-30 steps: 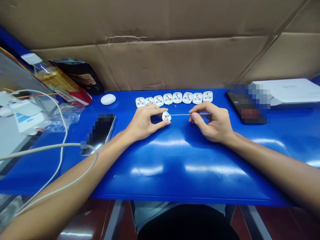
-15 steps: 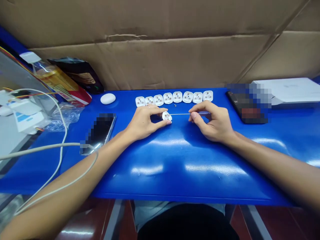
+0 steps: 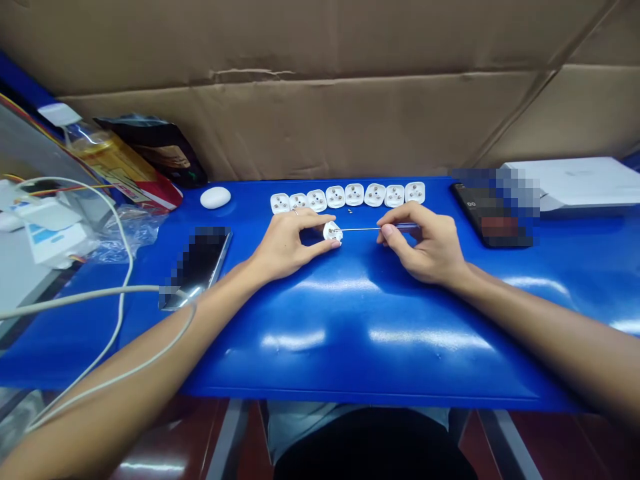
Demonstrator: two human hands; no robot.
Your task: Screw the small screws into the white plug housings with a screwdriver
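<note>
My left hand (image 3: 290,243) pinches a small white plastic plug part (image 3: 329,227) between thumb and fingers, over the middle of the blue table (image 3: 340,320). In my right hand (image 3: 425,240) is a slim screwdriver (image 3: 357,229), held level with its thin metal shaft pointing left. The tip meets the face of the plug part, and most of the handle is hidden in my fingers. Behind both hands runs a row of several white plug parts (image 3: 355,194) with brass-coloured metal bits. A tiny metal piece (image 3: 350,211) lies in front of that row.
To the left are a phone (image 3: 203,263), a white oval object (image 3: 215,197), a drink bottle (image 3: 120,160) and a dark pouch (image 3: 160,150). A pale cable (image 3: 125,267) hangs across my left forearm. At right sit a dark phone (image 3: 475,207) and a white box (image 3: 575,180). Cardboard (image 3: 320,127) stands behind.
Both hands hold the same places, the screwdriver tip still at the plug part. Only a very slight shift of the whole view shows.
</note>
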